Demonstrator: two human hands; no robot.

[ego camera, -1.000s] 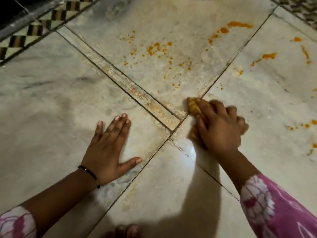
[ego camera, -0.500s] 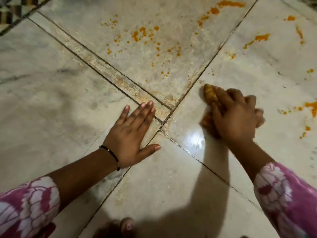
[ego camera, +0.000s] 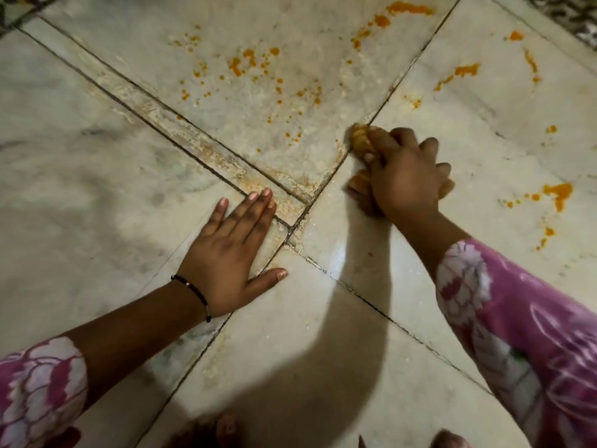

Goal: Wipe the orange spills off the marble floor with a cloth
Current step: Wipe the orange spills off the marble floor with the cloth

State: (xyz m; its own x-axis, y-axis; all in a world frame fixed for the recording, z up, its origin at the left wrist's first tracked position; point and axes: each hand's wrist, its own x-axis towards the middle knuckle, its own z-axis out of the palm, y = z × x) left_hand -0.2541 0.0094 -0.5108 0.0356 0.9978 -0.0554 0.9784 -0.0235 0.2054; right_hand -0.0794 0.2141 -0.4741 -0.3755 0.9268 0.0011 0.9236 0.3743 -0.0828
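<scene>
My right hand (ego camera: 403, 176) presses an orange-stained cloth (ego camera: 360, 139) onto the marble floor (ego camera: 80, 176), right at a dark tile joint. Most of the cloth is hidden under the fingers. My left hand (ego camera: 232, 253) lies flat on the floor with fingers spread, holding nothing, a black thread around its wrist. Orange spatter (ego camera: 248, 64) dots the tile beyond the cloth. More orange spills lie to the right (ego camera: 557, 192) and at the far right top (ego camera: 458, 72). The tile near my right wrist looks wet and shiny.
Dark joints cross the floor, with a narrow stained strip (ego camera: 200, 143) running diagonally. A patterned border (ego camera: 568, 14) shows at the top right corner. Toes (ego camera: 226, 428) show at the bottom edge. Pink floral sleeves cover both forearms.
The view has shifted forward, so the floor slides down the frame. My right hand with the cloth has moved up along the tile joint. The left hand stays planted.
</scene>
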